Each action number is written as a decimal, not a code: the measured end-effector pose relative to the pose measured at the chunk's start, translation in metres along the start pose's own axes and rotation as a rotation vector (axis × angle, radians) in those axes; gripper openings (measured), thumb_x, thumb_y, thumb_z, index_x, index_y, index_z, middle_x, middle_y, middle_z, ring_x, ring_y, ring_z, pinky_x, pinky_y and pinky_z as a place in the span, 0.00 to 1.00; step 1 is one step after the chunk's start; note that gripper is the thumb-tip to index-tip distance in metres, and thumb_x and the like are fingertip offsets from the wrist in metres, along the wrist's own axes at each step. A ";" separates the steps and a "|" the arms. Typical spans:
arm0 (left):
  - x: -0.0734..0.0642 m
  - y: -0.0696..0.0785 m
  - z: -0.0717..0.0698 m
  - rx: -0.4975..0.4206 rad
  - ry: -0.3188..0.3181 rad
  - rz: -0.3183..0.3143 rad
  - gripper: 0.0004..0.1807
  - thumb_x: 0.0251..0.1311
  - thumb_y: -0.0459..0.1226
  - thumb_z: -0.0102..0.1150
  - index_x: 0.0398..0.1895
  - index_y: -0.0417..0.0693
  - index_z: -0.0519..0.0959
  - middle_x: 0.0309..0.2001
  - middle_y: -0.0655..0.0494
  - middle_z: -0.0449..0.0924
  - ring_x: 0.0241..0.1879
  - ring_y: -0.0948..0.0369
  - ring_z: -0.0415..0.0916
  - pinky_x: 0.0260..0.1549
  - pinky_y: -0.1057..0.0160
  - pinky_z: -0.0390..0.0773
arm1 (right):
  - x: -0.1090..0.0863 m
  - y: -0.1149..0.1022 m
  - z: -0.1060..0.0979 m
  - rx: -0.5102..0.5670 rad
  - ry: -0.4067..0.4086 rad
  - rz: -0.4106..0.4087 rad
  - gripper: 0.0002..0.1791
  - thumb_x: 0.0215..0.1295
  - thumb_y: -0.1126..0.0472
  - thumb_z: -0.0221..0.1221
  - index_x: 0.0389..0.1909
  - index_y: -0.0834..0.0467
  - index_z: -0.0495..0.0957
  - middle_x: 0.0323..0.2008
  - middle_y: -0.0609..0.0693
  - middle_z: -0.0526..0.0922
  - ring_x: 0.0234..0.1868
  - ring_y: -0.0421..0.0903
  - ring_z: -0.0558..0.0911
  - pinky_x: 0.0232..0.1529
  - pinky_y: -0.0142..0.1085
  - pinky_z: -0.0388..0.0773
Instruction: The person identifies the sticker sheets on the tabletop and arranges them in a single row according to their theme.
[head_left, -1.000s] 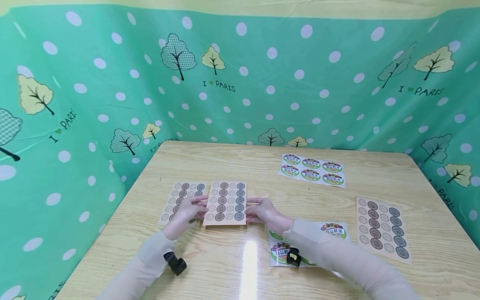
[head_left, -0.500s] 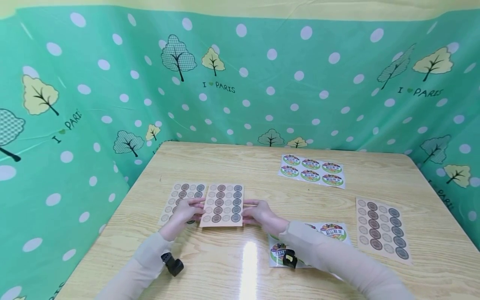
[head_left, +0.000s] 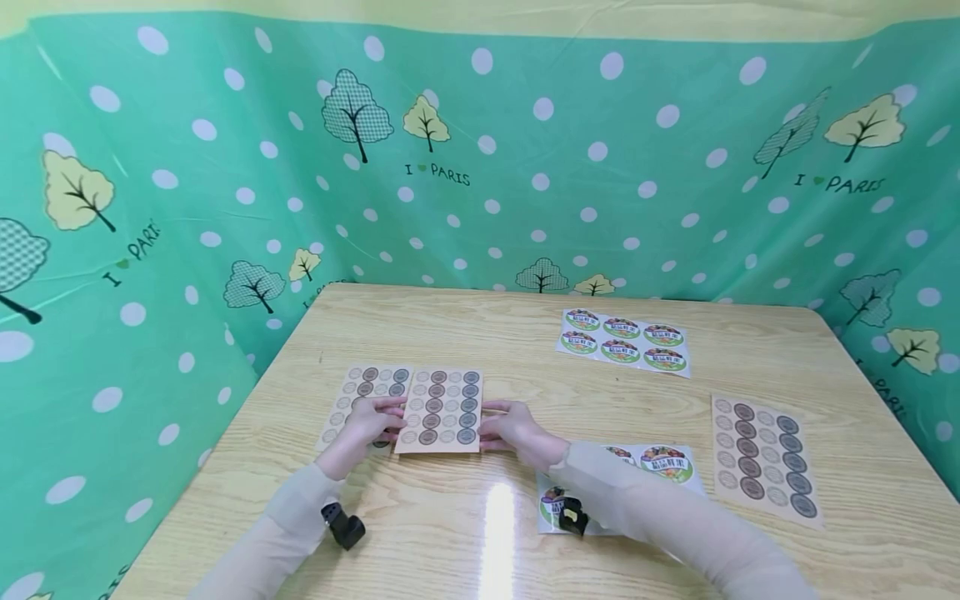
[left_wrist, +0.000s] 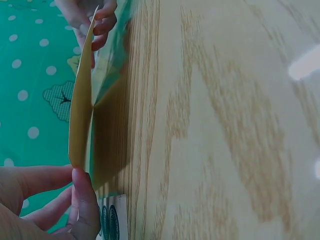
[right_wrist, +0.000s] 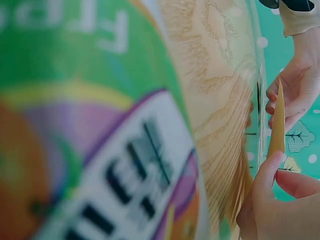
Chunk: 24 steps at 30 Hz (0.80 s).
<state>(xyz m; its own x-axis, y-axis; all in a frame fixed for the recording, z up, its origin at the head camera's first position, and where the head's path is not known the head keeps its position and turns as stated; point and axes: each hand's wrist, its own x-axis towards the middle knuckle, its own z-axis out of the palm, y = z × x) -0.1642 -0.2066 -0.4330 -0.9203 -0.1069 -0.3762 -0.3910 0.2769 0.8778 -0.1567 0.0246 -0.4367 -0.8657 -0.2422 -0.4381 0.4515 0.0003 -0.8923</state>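
Note:
Both hands hold a tan sheet of round stickers (head_left: 438,412) by its two sides, its rows of brown and grey circles facing up. My left hand (head_left: 369,422) pinches the left edge; in the left wrist view its thumb (left_wrist: 86,200) and forefinger meet on the sheet's edge (left_wrist: 82,100). On the right edge, my right hand (head_left: 517,432) pinches between thumb (right_wrist: 265,182) and forefinger in the right wrist view. The sheet is raised over the table, casting a shadow there. A second tan sticker sheet (head_left: 356,392) lies just left, partly hidden by my left hand.
A white sheet of fruit-label stickers (head_left: 622,342) lies at the back of the wooden table (head_left: 450,321). Another fruit-label sheet (head_left: 667,462) lies under my right forearm. A third tan sticker sheet (head_left: 767,458) is at the right. A patterned green cloth (head_left: 480,200) hangs behind the table.
Both hands have moved a little to the left with the sticker sheet between them, bringing it closer beside the left sheet. The other sheets have stayed in place.

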 end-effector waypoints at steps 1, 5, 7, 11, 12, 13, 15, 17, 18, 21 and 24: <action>0.000 0.000 0.000 0.004 -0.003 0.001 0.26 0.50 0.21 0.55 0.56 0.31 0.69 0.34 0.49 0.76 0.22 0.66 0.74 0.22 0.70 0.79 | 0.000 0.000 0.000 -0.001 -0.002 -0.001 0.29 0.53 0.78 0.53 0.60 0.70 0.61 0.42 0.66 0.79 0.26 0.43 0.79 0.35 0.35 0.82; 0.001 -0.001 -0.001 0.004 -0.016 0.006 0.26 0.49 0.21 0.54 0.56 0.29 0.68 0.33 0.50 0.75 0.23 0.65 0.73 0.22 0.70 0.79 | 0.000 0.000 0.001 -0.008 -0.003 -0.001 0.30 0.53 0.78 0.53 0.60 0.70 0.60 0.40 0.65 0.80 0.26 0.43 0.79 0.35 0.35 0.82; 0.002 -0.002 -0.001 0.010 -0.017 0.009 0.26 0.48 0.21 0.54 0.55 0.29 0.68 0.32 0.50 0.75 0.23 0.65 0.73 0.21 0.70 0.78 | 0.000 0.000 0.001 -0.014 -0.003 -0.002 0.30 0.53 0.78 0.53 0.60 0.70 0.60 0.38 0.65 0.80 0.26 0.43 0.79 0.35 0.35 0.82; 0.004 -0.003 0.000 0.032 0.001 0.016 0.25 0.48 0.21 0.54 0.55 0.30 0.69 0.32 0.50 0.76 0.20 0.66 0.73 0.18 0.72 0.77 | 0.000 0.001 0.002 -0.021 -0.007 -0.006 0.31 0.52 0.78 0.53 0.60 0.71 0.60 0.36 0.64 0.81 0.26 0.44 0.80 0.36 0.36 0.82; 0.005 -0.003 0.001 0.036 0.006 0.016 0.25 0.49 0.21 0.55 0.55 0.30 0.70 0.32 0.50 0.76 0.19 0.66 0.72 0.18 0.72 0.76 | 0.000 0.001 0.003 -0.020 -0.006 -0.005 0.31 0.52 0.78 0.53 0.60 0.70 0.60 0.37 0.65 0.81 0.27 0.44 0.80 0.36 0.36 0.82; 0.005 -0.003 0.001 0.043 0.007 0.018 0.25 0.49 0.20 0.55 0.55 0.30 0.69 0.32 0.49 0.76 0.19 0.66 0.72 0.17 0.72 0.76 | 0.000 0.001 0.003 -0.023 -0.008 -0.009 0.31 0.52 0.78 0.53 0.60 0.71 0.60 0.37 0.65 0.81 0.27 0.44 0.80 0.36 0.36 0.82; 0.006 -0.003 0.002 0.044 0.012 0.014 0.25 0.49 0.20 0.55 0.55 0.30 0.70 0.32 0.49 0.77 0.18 0.67 0.72 0.16 0.72 0.76 | 0.000 0.001 0.003 -0.030 -0.007 -0.009 0.31 0.52 0.79 0.53 0.60 0.71 0.60 0.37 0.65 0.81 0.27 0.44 0.80 0.36 0.36 0.82; 0.007 -0.003 0.002 0.049 0.013 0.015 0.25 0.49 0.20 0.55 0.55 0.30 0.69 0.32 0.48 0.77 0.18 0.67 0.72 0.16 0.72 0.76 | 0.001 0.001 0.003 -0.035 -0.006 -0.007 0.31 0.52 0.79 0.53 0.61 0.71 0.60 0.37 0.66 0.81 0.26 0.44 0.80 0.36 0.36 0.82; 0.007 -0.003 0.003 0.052 0.012 0.016 0.25 0.49 0.20 0.55 0.55 0.30 0.69 0.32 0.48 0.77 0.18 0.67 0.72 0.16 0.72 0.76 | 0.001 0.002 0.003 -0.038 -0.006 -0.006 0.32 0.52 0.79 0.53 0.61 0.71 0.59 0.37 0.66 0.81 0.26 0.44 0.80 0.35 0.36 0.82; 0.007 -0.003 0.003 0.063 0.007 0.021 0.26 0.48 0.20 0.55 0.55 0.29 0.69 0.33 0.47 0.77 0.17 0.67 0.72 0.15 0.72 0.76 | 0.001 0.002 0.004 -0.042 -0.005 0.003 0.33 0.51 0.79 0.53 0.62 0.70 0.59 0.36 0.65 0.81 0.25 0.44 0.80 0.34 0.36 0.82; 0.007 -0.004 0.002 0.080 0.017 0.016 0.26 0.48 0.20 0.56 0.54 0.30 0.70 0.32 0.48 0.78 0.17 0.67 0.72 0.15 0.72 0.75 | 0.001 0.001 0.005 -0.047 -0.008 0.009 0.34 0.50 0.80 0.54 0.62 0.70 0.58 0.36 0.65 0.81 0.25 0.44 0.80 0.33 0.36 0.82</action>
<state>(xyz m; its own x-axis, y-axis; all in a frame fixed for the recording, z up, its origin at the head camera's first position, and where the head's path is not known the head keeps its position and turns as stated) -0.1690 -0.2062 -0.4402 -0.9267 -0.1183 -0.3567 -0.3750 0.3541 0.8567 -0.1558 0.0194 -0.4379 -0.8600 -0.2495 -0.4451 0.4480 0.0482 -0.8927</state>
